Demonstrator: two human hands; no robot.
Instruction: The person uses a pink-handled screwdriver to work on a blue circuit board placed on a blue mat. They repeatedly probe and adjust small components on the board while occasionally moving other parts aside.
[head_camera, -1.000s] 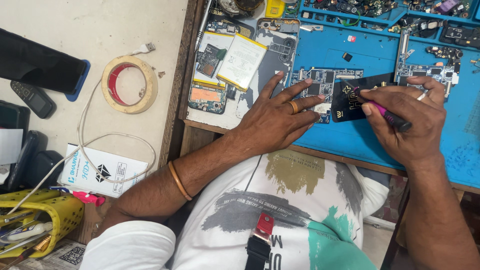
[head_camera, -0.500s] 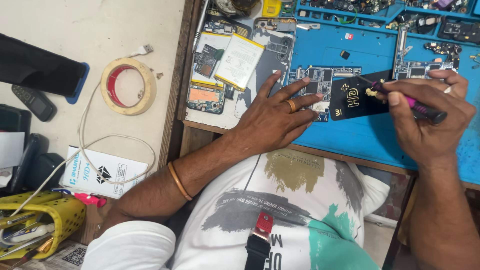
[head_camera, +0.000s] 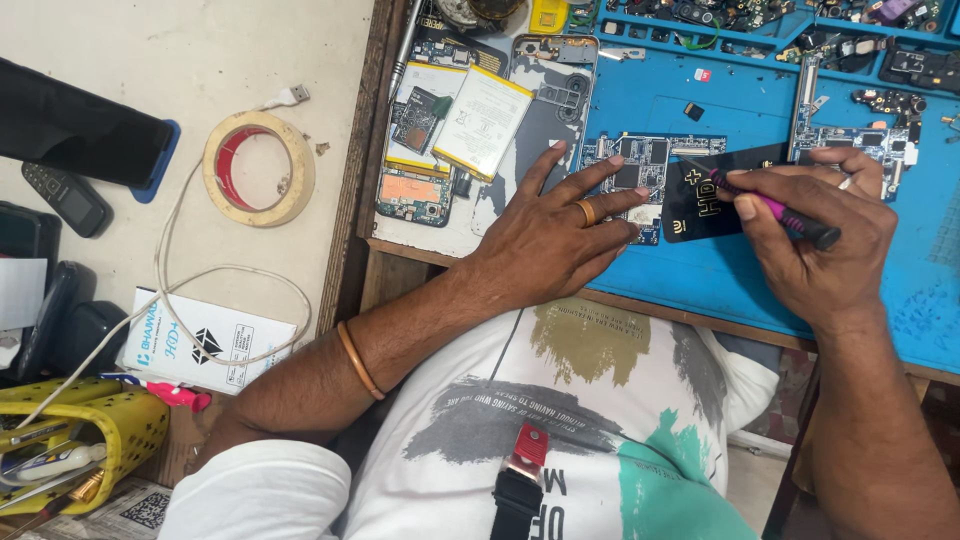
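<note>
The right hand (head_camera: 815, 250) is closed around a pink-handled screwdriver (head_camera: 770, 205) whose long axis slants up-left onto the black card (head_camera: 715, 195) on the blue mat (head_camera: 700, 285) — just left of that card the left hand (head_camera: 555, 235), fingers spread and holding nothing, presses the circuit board (head_camera: 640, 170) flat.

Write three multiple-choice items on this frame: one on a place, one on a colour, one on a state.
1. Where does the tape roll lie?
A. on the blue mat
B. on the pale surface left of the wooden edge
C. in the yellow basket

2. What colour is the handle of the screwdriver?
A. pink
B. green
C. white

3. How is the left hand?
A. closed in a fist
B. spread flat over the circuit board
C. raised off the bench

Answers: 1 B, it sits beside the white cable; 2 A, pink shows between the right hand fingers; 3 B, its fingers are fanned out.
</note>
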